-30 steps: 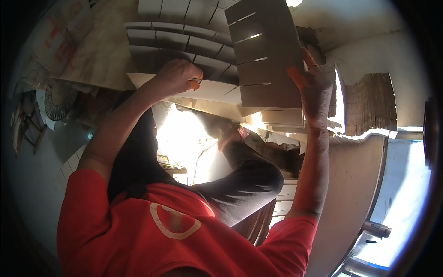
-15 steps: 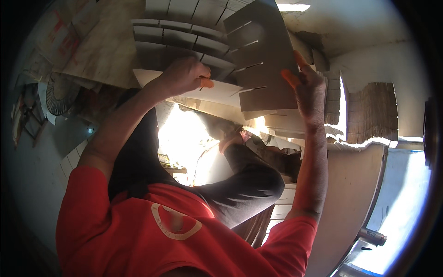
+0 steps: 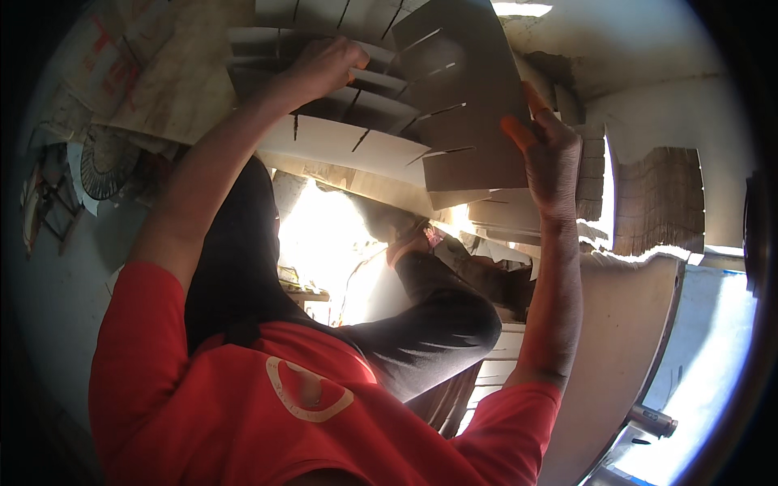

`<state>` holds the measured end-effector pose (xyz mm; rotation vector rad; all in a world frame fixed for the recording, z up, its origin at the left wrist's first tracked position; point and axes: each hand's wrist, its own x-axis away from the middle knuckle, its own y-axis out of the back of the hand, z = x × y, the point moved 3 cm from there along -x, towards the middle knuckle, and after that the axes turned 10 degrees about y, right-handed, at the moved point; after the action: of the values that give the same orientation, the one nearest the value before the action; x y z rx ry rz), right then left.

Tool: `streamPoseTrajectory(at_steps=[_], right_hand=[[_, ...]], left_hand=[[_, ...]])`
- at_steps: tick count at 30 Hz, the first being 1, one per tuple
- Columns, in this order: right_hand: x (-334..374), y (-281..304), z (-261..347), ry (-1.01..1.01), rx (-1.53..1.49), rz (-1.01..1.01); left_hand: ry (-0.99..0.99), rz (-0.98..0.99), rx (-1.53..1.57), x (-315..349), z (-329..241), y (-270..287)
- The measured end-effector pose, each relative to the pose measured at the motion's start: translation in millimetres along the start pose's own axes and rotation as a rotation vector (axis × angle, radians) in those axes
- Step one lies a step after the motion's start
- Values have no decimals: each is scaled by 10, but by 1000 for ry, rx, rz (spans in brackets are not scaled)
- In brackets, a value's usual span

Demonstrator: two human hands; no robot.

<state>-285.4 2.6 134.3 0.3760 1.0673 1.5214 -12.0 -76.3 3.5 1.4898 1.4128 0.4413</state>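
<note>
A broad grey-brown cardboard sheet (image 3: 470,97) with slots cut along its left edge stands tilted at the upper middle. My right hand (image 3: 553,158) grips its right edge between thumb and fingers, orange covers on the fingertips. Left of the sheet, several slotted cardboard strips (image 3: 356,138) stand in rows, their right ends meeting its slots. My left hand (image 3: 331,66) is closed at the top edge of one of the farther strips, fingers curled and an orange cover showing. Its palm and part of the strip are hidden behind the hand.
Bundles of stacked cardboard (image 3: 660,198) stand at the right. A wooden board (image 3: 182,81) lies at the upper left, near a round wire fan guard (image 3: 108,166). A metal cylinder (image 3: 652,421) lies at the lower right. My bent legs (image 3: 429,320) are below the work surface.
My left hand has moved away from the nearest strip to a farther one. My right hand and the sheet's lower end have shifted slightly right; the sheet is still gripped.
</note>
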Motion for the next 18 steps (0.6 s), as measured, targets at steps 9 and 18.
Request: streamPoseTrajectory(at_steps=[9,18], right_hand=[[5,46,-110,19,-99,2],[4,-24,-90,61,-45,34]], left_hand=[[-21,-12,-18,15,-30,18],[12,5,10,20,-16,-11]])
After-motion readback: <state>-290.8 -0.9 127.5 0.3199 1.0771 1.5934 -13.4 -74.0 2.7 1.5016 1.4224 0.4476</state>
